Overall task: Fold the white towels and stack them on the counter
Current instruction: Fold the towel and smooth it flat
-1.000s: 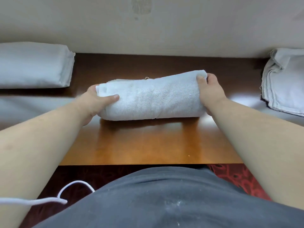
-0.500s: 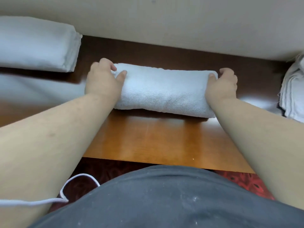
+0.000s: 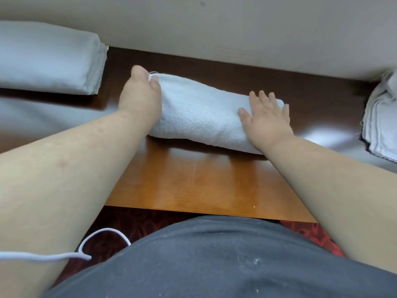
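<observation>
We've got the folded towel [image 3: 199, 117] lying across the middle of the counter [image 3: 193, 181], and our left hand [image 3: 140, 97] grips its left end, thumb on top and fingers curled behind. Our right hand [image 3: 266, 117] lies flat on the right end, fingers straight and spread. A folded stack [image 3: 49, 59] sits far left, more towels [image 3: 380, 117] far right.

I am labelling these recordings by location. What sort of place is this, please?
Probably a hotel room or a linen workroom, though this is uncertain. Clues: a glossy wooden counter against a plain wall, piles of white linen at left and right, and patterned red carpet.
</observation>
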